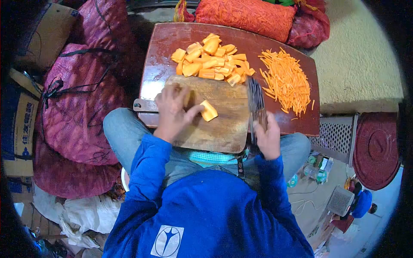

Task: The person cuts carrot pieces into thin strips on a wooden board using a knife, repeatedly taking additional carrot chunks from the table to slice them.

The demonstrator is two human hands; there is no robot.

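A wooden cutting board [223,133] lies at the near edge of a dark red table. One orange piece [209,111] rests on it. My left hand [175,107] is over the board's left part, fingers spread, its thumb tip at the orange piece. My right hand [267,133] is wrapped round the handle of a knife [256,96] at the board's right edge; the blade is blurred. Behind the board is a heap of cut orange chunks [211,60]. To the right lies a pile of thin orange strips [288,81].
The red table [159,47] stands before my crossed legs. Red mesh sacks [249,17] lie behind it, and large purple-red sacks [81,107] are stacked at the left. At the right are a grey crate [335,135] and a round dark red lid [377,148].
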